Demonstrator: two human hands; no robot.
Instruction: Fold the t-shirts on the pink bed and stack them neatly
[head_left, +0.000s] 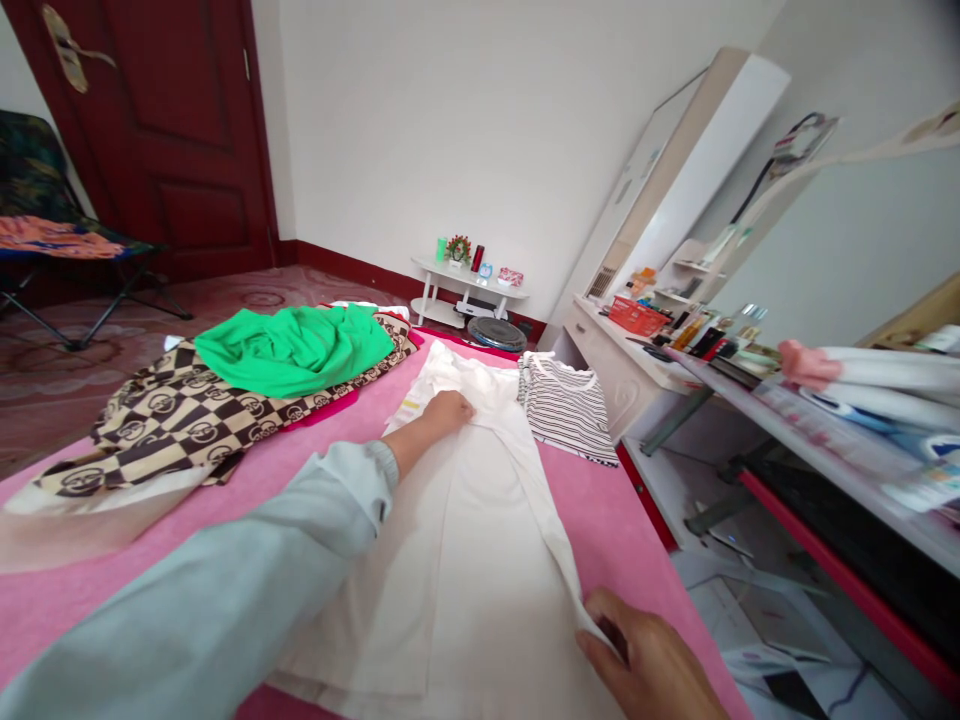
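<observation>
A white garment (487, 520) lies spread lengthwise over the pink bed cover (600, 520), its far end bunched in ruffles. My left hand (446, 412), coming from a light grey-green sleeve, is closed on the cloth near that far end. Close to me on the right, my right hand (637, 655) pinches the garment's right edge between thumb and fingers, lifting it slightly. Just beyond, a striped black-and-white top (568, 405) lies folded beside the white garment. Whether the white piece is a dress or a skirt I cannot tell.
On the left lie a bright green garment (296, 350) and a brown checked cloth (172, 410). A dressing table (600, 335) with a red basket (637, 316) and bottles stands right. A small white shelf (469, 278) is by the far wall; a folding chair (67, 240) stands near the door.
</observation>
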